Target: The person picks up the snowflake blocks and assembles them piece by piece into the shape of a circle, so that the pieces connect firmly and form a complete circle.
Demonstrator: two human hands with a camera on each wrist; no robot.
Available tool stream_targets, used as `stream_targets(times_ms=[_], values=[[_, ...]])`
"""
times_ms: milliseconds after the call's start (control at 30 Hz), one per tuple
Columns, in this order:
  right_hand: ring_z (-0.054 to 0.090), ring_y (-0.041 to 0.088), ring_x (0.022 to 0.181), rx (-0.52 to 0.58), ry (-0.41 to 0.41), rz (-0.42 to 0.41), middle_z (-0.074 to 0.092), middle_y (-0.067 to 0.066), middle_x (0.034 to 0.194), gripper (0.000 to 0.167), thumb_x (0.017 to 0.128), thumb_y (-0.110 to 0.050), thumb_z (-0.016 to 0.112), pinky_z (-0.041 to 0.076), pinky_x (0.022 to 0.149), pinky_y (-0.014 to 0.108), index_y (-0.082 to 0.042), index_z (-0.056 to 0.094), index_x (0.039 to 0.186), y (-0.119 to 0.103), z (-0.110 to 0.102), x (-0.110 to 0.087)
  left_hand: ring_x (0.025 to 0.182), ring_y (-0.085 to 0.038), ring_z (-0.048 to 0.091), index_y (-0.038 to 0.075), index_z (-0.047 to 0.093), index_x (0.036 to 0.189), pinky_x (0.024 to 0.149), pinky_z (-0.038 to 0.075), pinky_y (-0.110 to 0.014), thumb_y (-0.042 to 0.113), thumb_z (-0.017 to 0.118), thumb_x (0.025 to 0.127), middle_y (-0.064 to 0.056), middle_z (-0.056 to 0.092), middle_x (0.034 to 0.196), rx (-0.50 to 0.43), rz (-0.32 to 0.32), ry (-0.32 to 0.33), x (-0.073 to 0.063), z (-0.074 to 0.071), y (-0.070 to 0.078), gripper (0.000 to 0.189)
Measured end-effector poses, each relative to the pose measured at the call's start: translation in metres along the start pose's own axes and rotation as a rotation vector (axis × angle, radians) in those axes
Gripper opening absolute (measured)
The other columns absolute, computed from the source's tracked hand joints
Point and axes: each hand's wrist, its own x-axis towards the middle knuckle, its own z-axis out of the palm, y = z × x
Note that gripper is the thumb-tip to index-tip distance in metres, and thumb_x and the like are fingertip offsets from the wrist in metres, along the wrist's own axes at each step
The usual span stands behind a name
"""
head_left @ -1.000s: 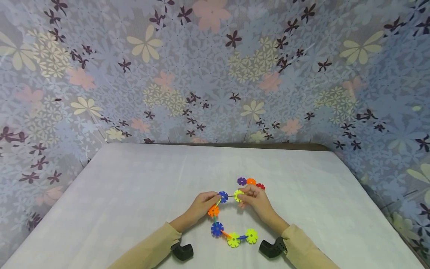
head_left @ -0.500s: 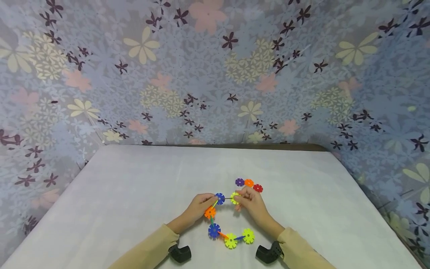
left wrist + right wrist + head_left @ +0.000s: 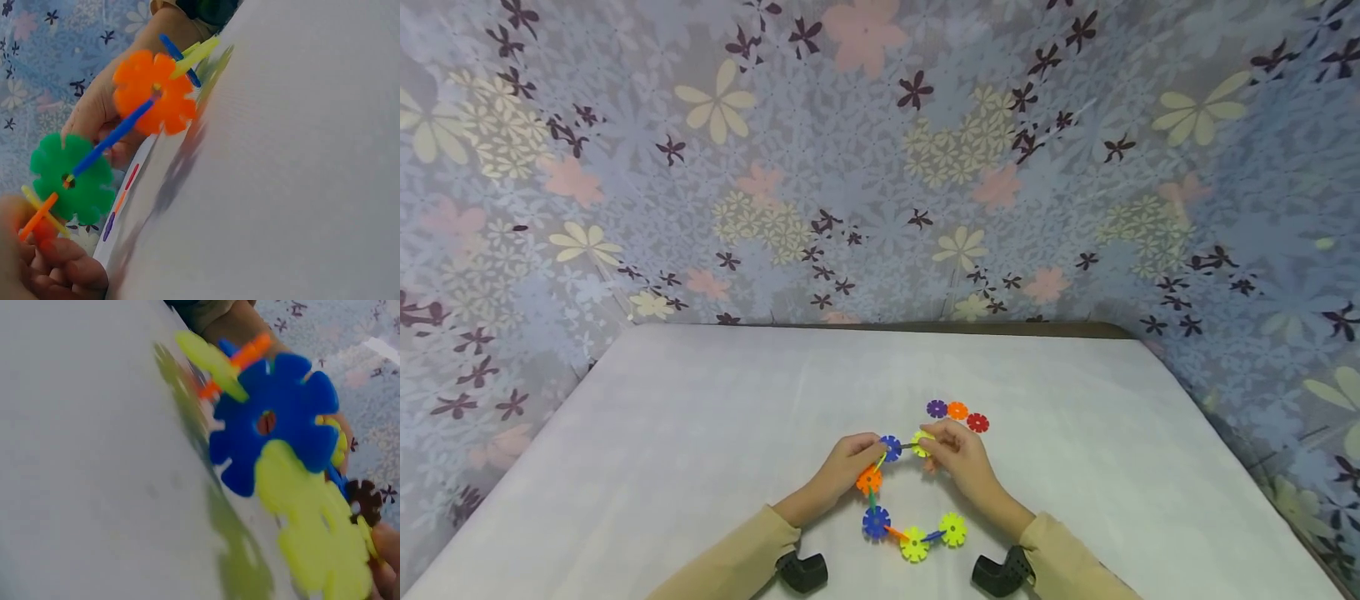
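Observation:
Flower-shaped notched plastic discs are slotted together in a curved chain between the two hands. My left hand (image 3: 848, 464) pinches the chain near a blue disc (image 3: 891, 448). With thumb and fingers, my right hand (image 3: 961, 458) pinches a yellow disc (image 3: 919, 443), joined to that blue one by a dark disc (image 3: 366, 501) seen edge-on in the head view. Below my left hand hang an orange disc (image 3: 869, 480), a second blue disc (image 3: 876, 523) and two more yellow discs, the end one (image 3: 953, 530) free. A green disc (image 3: 70, 179) in the chain faces the left wrist camera.
Beyond my right hand, a purple disc (image 3: 937, 408), an orange disc (image 3: 957, 410) and a red disc (image 3: 977, 422) lie in a row on the white-covered table (image 3: 737, 392). Flower-patterned fabric (image 3: 850, 167) rises behind the table. Each wrist carries a black camera (image 3: 802, 572).
Both hands and the chain have come slightly nearer to me. The right hand has drawn a little away from the loose red disc, which now shows fully. Both hands keep their grip.

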Motion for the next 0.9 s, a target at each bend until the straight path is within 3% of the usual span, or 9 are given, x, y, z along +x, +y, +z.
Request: stream_targets(times_ms=[133, 233, 333, 433, 533, 667, 767, 900], values=[[0.052, 0.023, 0.059, -0.160, -0.069, -0.094, 0.060, 0.016, 0.080, 0.020, 0.088, 0.001, 0.053, 0.045, 0.052, 0.027, 0.010, 0.058, 0.105, 0.004, -0.007, 0.004, 0.049, -0.006, 0.034, -0.008, 0.050, 0.074, 0.049, 0.031, -0.019, 0.007, 0.050, 0.090, 0.004, 0.038, 0.055, -0.016, -0.050, -0.012, 0.002, 0.001, 0.003, 0.022], [0.054, 0.025, 0.082, -0.388, -0.080, -0.195, 0.060, 0.014, 0.100, 0.023, 0.089, -0.002, 0.054, 0.046, 0.069, 0.033, 0.005, 0.059, 0.110, 0.006, -0.012, 0.008, 0.049, -0.006, 0.035, -0.008, 0.053, 0.076, 0.048, 0.032, -0.019, 0.007, 0.050, 0.090, 0.003, 0.040, 0.056, -0.025, -0.064, -0.014, 0.003, 0.001, 0.003, 0.021], [0.041, 0.037, 0.112, -0.664, -0.089, -0.235, 0.050, 0.021, 0.120, 0.031, 0.089, -0.006, 0.054, 0.033, 0.090, 0.048, 0.006, 0.054, 0.117, 0.009, -0.016, 0.008, 0.050, -0.006, 0.036, -0.008, 0.052, 0.077, 0.049, 0.032, -0.019, 0.007, 0.050, 0.091, 0.003, 0.041, 0.056, -0.027, -0.067, -0.014, 0.002, 0.000, 0.001, 0.021], [0.026, 0.046, 0.121, -0.840, -0.143, -0.208, 0.044, 0.026, 0.125, 0.037, 0.090, -0.011, 0.052, 0.020, 0.095, 0.055, 0.011, 0.049, 0.120, 0.010, -0.017, 0.006, 0.050, -0.007, 0.036, -0.008, 0.052, 0.077, 0.050, 0.033, -0.019, 0.007, 0.049, 0.091, 0.003, 0.040, 0.057, -0.035, -0.063, 0.002, 0.001, 0.001, -0.001, 0.020], [0.032, 0.043, 0.119, -0.884, -0.111, -0.207, 0.054, 0.021, 0.115, 0.029, 0.088, -0.010, 0.055, 0.024, 0.095, 0.051, 0.008, 0.058, 0.111, 0.008, -0.018, 0.005, 0.050, -0.006, 0.035, -0.009, 0.051, 0.078, 0.050, 0.032, -0.019, 0.006, 0.049, 0.091, 0.003, 0.039, 0.057, -0.045, -0.059, 0.021, 0.001, 0.001, 0.000, 0.019], [0.042, 0.041, 0.110, -0.902, -0.040, -0.276, 0.059, 0.019, 0.104, 0.018, 0.079, 0.000, 0.063, 0.027, 0.094, 0.051, 0.004, 0.063, 0.096, 0.007, -0.018, 0.006, 0.051, -0.007, 0.035, -0.010, 0.051, 0.080, 0.049, 0.031, -0.019, 0.006, 0.048, 0.091, 0.003, 0.040, 0.058, -0.055, -0.061, 0.050, 0.001, 0.002, 0.000, 0.019], [0.048, 0.039, 0.106, -0.899, -0.063, -0.294, 0.060, 0.019, 0.100, 0.016, 0.074, 0.006, 0.066, 0.024, 0.094, 0.052, 0.001, 0.063, 0.088, 0.008, -0.019, 0.006, 0.052, -0.007, 0.036, -0.011, 0.051, 0.081, 0.050, 0.032, -0.018, 0.006, 0.048, 0.091, 0.002, 0.041, 0.059, -0.068, -0.072, 0.092, 0.001, 0.002, 0.001, 0.020], [0.054, 0.029, 0.093, -0.838, -0.057, -0.250, 0.063, 0.007, 0.088, 0.018, 0.070, 0.007, 0.070, 0.032, 0.089, 0.047, -0.006, 0.061, 0.080, 0.007, -0.020, 0.008, 0.056, -0.007, 0.040, -0.014, 0.050, 0.084, 0.051, 0.034, -0.018, 0.005, 0.047, 0.092, 0.002, 0.045, 0.061, -0.122, -0.081, 0.126, 0.003, 0.002, -0.002, 0.020]])
